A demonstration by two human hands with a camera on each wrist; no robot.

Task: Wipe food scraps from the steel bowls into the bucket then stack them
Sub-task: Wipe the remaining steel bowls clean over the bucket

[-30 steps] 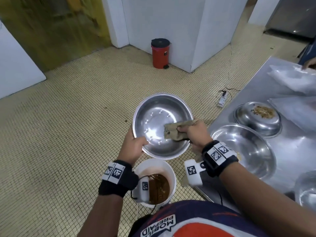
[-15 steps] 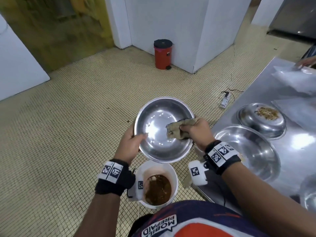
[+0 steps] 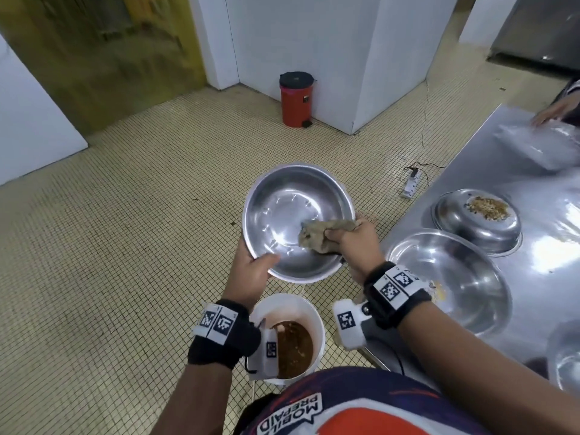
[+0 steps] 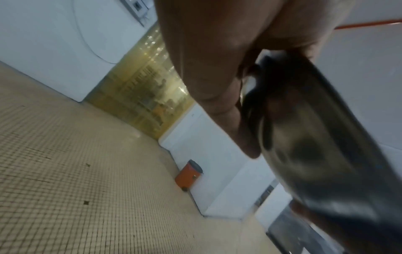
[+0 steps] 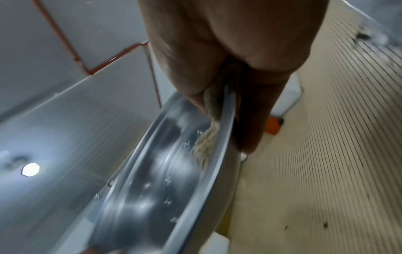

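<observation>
A steel bowl [image 3: 298,221] was held tilted above a white bucket [image 3: 317,321] of brown scraps, which stood on the floor just below the hands. The left hand [image 3: 251,271] gripped the bowl's near rim, thumb curled over the inside and fingers behind. The right hand [image 3: 354,240] pinched a brown cloth [image 3: 317,235] against the bowl's inner wall at the rim nearest that hand, thumb inside and fingers wrapped behind the rim. The bowl's inside looked shiny and nearly free of scraps, so the wiping step seemed close to finished for this bowl.

Beyond the right hand, on a steel counter [image 3: 470,158], sat a second bowl [image 3: 452,277] with a few crumbs, and farther out an upturned bowl [image 3: 477,221] with scraps on top. A red bin [image 3: 295,98] stood well ahead of both hands.

The next move likely called for a last sweep toward the bucket, then setting this bowl down to begin a stack.
</observation>
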